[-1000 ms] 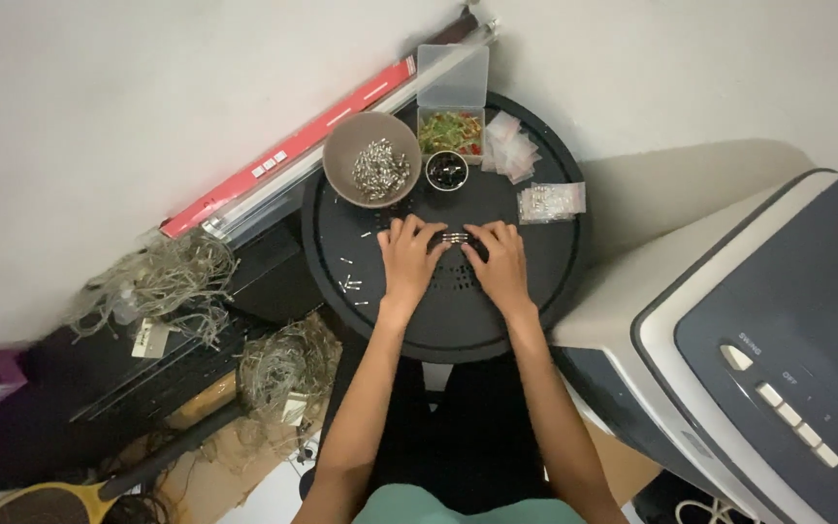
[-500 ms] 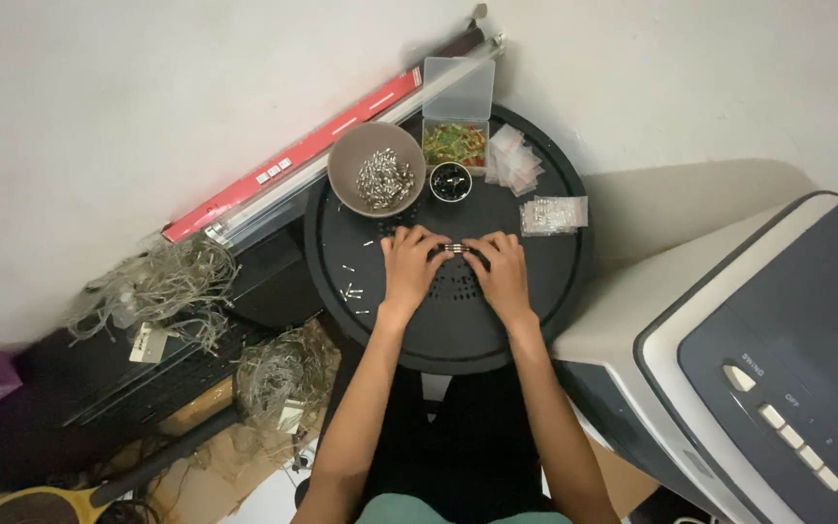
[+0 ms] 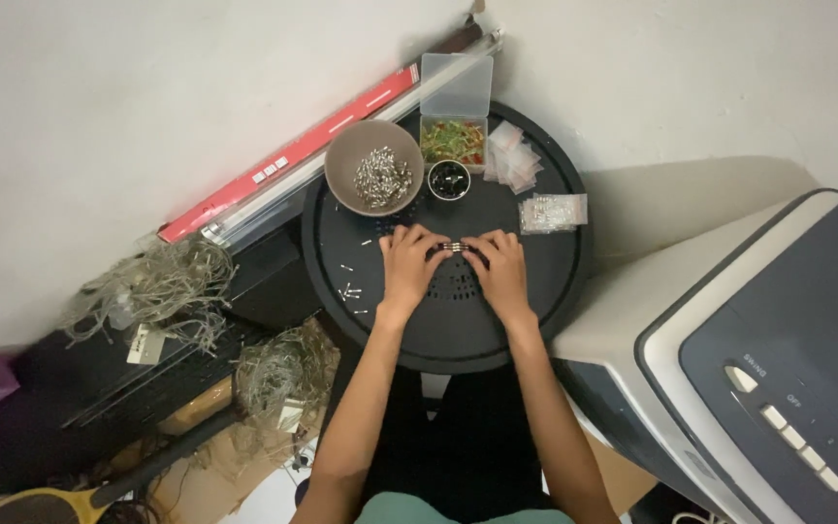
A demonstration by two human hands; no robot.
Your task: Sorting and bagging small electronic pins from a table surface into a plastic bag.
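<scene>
Hands meet at the middle of the round black counter [image 3: 458, 340]: the left hand [image 3: 409, 267] and the right hand [image 3: 504, 274] lie knuckles up, and their fingers [image 3: 429, 247] pinch narrowly from either side on a short row of small metal pieces [image 3: 453, 248], likely to keep them lined up. Just beyond the fingers stand a brown bowl of silvery parts [image 3: 375, 180], a small black cup [image 3: 449, 180] and an open clear box of green and red bits [image 3: 454, 141], all close enough to reach. Clear bags [image 3: 552, 212] lie right of the fingers, loose pins [image 3: 349, 289] left. A red-and-white long box [image 3: 283, 160] leans on the pale wall, tangled wires [image 3: 181, 286] lie on the floor at left, and a grey-and-white appliance [image 3: 758, 369] stands at right.
</scene>
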